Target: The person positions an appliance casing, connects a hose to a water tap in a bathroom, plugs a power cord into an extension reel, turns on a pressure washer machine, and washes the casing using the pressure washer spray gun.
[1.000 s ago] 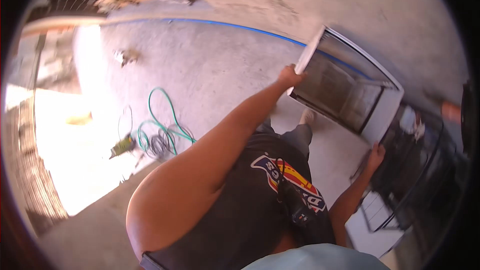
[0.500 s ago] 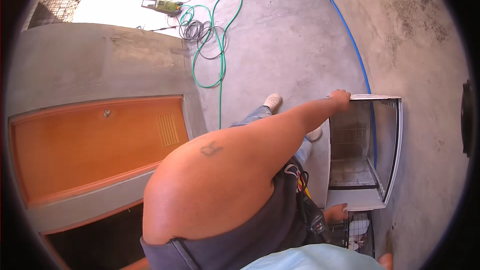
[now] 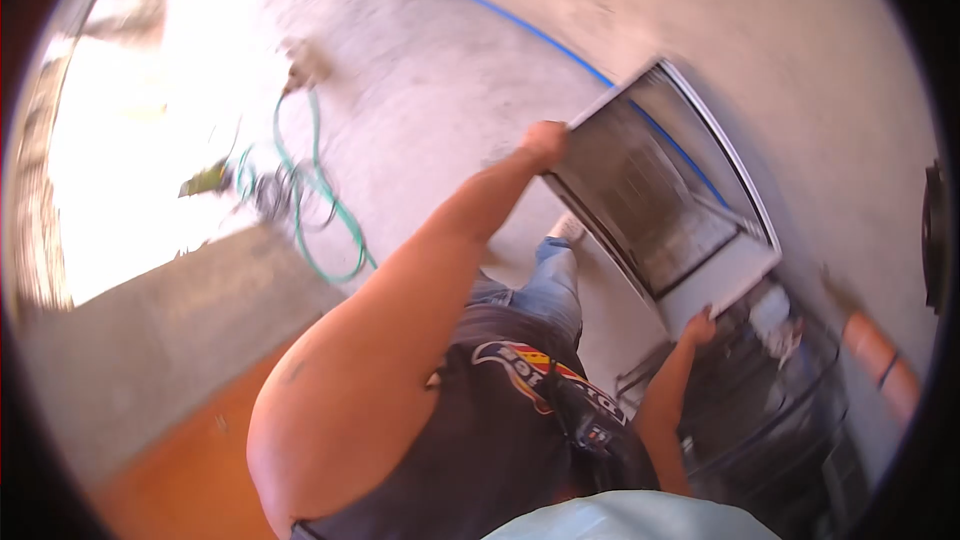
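A box-like case with a white frame [image 3: 727, 152] and dark see-through panels is between my two hands, appearing tilted in the view. My left hand [image 3: 545, 143], on the outstretched arm, is closed on its far upper-left corner. Lower down, my right hand [image 3: 700, 327] grips the near bottom edge of the case. Blurred, the inside looks dirty, with a greyish floor [image 3: 690, 245]. A black wire cage [image 3: 770, 390] stands just below my right hand, with something white inside that I cannot make out.
A blue hose [image 3: 520, 25] runs along the wall [image 3: 820, 120]. To the left lie a green hose [image 3: 350, 240] and a green machine [image 3: 208, 180]. A blurred brown-and-white animal [image 3: 303, 65] is near them. An orange pipe [image 3: 880, 360] is at right, an orange door [image 3: 190, 440] at lower left.
My view has swung, so the surroundings appear rotated. The case and both hands have shifted left and up in view, with both still gripping it. More of the cage shows.
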{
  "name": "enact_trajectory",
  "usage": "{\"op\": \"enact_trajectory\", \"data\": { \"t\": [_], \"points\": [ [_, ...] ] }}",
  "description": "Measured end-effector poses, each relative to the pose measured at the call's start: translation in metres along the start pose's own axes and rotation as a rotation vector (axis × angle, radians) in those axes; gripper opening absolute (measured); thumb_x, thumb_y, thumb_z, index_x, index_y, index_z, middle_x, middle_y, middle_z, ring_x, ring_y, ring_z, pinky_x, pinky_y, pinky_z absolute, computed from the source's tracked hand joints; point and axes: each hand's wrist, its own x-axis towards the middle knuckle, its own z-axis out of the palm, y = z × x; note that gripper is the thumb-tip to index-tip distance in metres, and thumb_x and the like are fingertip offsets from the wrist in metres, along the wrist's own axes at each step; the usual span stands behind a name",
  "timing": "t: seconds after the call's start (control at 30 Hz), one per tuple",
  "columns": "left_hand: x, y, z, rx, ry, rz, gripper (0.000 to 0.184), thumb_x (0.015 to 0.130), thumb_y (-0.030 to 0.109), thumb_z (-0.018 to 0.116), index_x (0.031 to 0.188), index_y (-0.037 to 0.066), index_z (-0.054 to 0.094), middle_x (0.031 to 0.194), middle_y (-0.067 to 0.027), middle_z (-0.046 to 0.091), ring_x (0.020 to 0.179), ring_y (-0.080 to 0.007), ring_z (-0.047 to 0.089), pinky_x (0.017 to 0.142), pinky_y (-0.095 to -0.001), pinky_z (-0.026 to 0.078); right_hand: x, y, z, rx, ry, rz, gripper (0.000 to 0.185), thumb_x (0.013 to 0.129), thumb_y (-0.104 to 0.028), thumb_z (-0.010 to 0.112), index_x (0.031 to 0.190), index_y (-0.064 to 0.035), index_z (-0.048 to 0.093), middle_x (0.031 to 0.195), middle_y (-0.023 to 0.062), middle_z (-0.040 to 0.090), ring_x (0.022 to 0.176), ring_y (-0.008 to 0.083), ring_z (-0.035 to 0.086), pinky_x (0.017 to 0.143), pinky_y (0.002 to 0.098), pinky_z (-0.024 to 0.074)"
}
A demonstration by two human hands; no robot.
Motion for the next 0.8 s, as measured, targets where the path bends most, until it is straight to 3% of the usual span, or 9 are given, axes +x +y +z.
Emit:
{"op": "enact_trajectory", "data": {
  "t": [0.1, 0.13, 0.17, 0.27, 0.33, 0.43, 0.6, 0.63, 0.8],
  "points": [
    [0.02, -0.008, -0.005, 0.011, -0.007, 0.004, 0.023, 0.085, 0.021, 0.044, 0.092, 0.005, 0.06, 0.092, -0.02, 0.063, 0.09, -0.0352, 0.06, 0.077, -0.0452, 0.047, -0.032, -0.008, -0.004, -0.083, 0.218, -0.168, 0.054, 0.08, -0.047, 0.057, 0.076, 0.0064, 0.063, 0.076, 0.025, 0.062, 0.075, 0.0415, 0.061, 0.069, 0.0455, 0.0457],
    [0.021, -0.008, -0.015, 0.042, 0.028, 0.057, 0.024, 0.085, 0.022, 0.043, 0.093, 0.006, 0.059, 0.09, -0.0195, 0.063, 0.089, -0.0358, 0.06, 0.077, -0.0456, 0.047, -0.053, -0.025, -0.015, -0.027, 0.142, -0.081, 0.053, 0.08, -0.045, 0.057, 0.079, 0.0072, 0.063, 0.077, 0.0266, 0.062, 0.079, 0.0427, 0.06, 0.072, 0.0446, 0.0457],
    [0.02, -0.003, -0.027, 0.069, 0.039, 0.129, 0.031, 0.088, 0.031, 0.041, 0.092, 0.007, 0.059, 0.09, -0.0202, 0.063, 0.088, -0.0359, 0.06, 0.076, -0.0468, 0.047, -0.054, -0.019, -0.011, 0.019, 0.147, -0.118, 0.053, 0.081, -0.044, 0.057, 0.08, 0.0082, 0.063, 0.077, 0.0272, 0.061, 0.079, 0.0424, 0.06, 0.073, 0.0446, 0.0459],
    [0.045, -0.021, -0.021, 0.145, 0.01, 0.16, 0.03, 0.087, 0.032, 0.041, 0.089, 0.008, 0.059, 0.087, -0.0197, 0.063, 0.084, -0.0369, 0.06, 0.074, -0.0478, 0.047, -0.081, -0.024, 0.004, 0.05, 0.196, -0.065, 0.043, 0.084, -0.039, 0.053, 0.089, 0.0024, 0.065, 0.084, 0.0229, 0.064, 0.082, 0.039, 0.061, 0.076, 0.042, 0.0465],
    [0.045, -0.025, -0.035, 0.093, 0.099, 0.177, 0.028, 0.086, 0.029, 0.042, 0.088, 0.007, 0.058, 0.085, -0.0201, 0.062, 0.084, -0.0381, 0.059, 0.073, -0.0483, 0.047, -0.093, -0.023, 0.016, 0.209, 0.127, -0.073, 0.041, 0.085, -0.035, 0.053, 0.089, 0.004, 0.065, 0.08, 0.022, 0.064, 0.075, 0.0388, 0.061, 0.07, 0.0443, 0.0458],
    [0.055, -0.028, -0.048, 0.052, 0.083, 0.275, 0.024, 0.084, 0.026, 0.046, 0.088, 0.006, 0.058, 0.086, -0.0208, 0.062, 0.085, -0.0379, 0.059, 0.075, -0.0473, 0.046, -0.101, -0.015, 0.022, 0.056, 0.251, -0.13, 0.046, 0.086, -0.037, 0.052, 0.081, 0.0074, 0.064, 0.074, 0.0245, 0.062, 0.07, 0.0396, 0.061, 0.066, 0.0466, 0.0439],
    [0.061, -0.02, -0.073, 0.082, -0.019, 0.293, 0.02, 0.077, 0.014, 0.048, 0.09, 0.005, 0.06, 0.094, -0.0176, 0.063, 0.093, -0.0331, 0.059, 0.08, -0.0423, 0.047, -0.107, -0.009, 0.026, -0.141, 0.214, -0.12, 0.048, 0.088, -0.035, 0.05, 0.078, 0.0112, 0.061, 0.069, 0.0277, 0.06, 0.062, 0.0428, 0.059, 0.058, 0.0474, 0.0452],
    [0.06, -0.017, -0.075, 0.098, -0.068, 0.293, 0.021, 0.077, 0.015, 0.048, 0.09, 0.005, 0.061, 0.094, -0.0177, 0.063, 0.093, -0.033, 0.059, 0.08, -0.042, 0.047, -0.103, 0.013, 0.038, -0.154, 0.291, -0.247, 0.045, 0.088, -0.034, 0.05, 0.079, 0.0093, 0.062, 0.067, 0.0265, 0.06, 0.059, 0.043, 0.058, 0.055, 0.0473, 0.0458],
    [0.057, -0.03, -0.075, 0.064, -0.105, 0.301, 0.022, 0.077, 0.015, 0.048, 0.092, 0.005, 0.061, 0.094, -0.0175, 0.063, 0.093, -0.0324, 0.059, 0.08, -0.0419, 0.047, -0.14, 0.068, 0.056, -0.374, 0.156, -0.385, 0.048, 0.087, -0.038, 0.05, 0.081, 0.0078, 0.061, 0.071, 0.0263, 0.061, 0.065, 0.0401, 0.061, 0.059, 0.0473, 0.0472]
  ]
}}
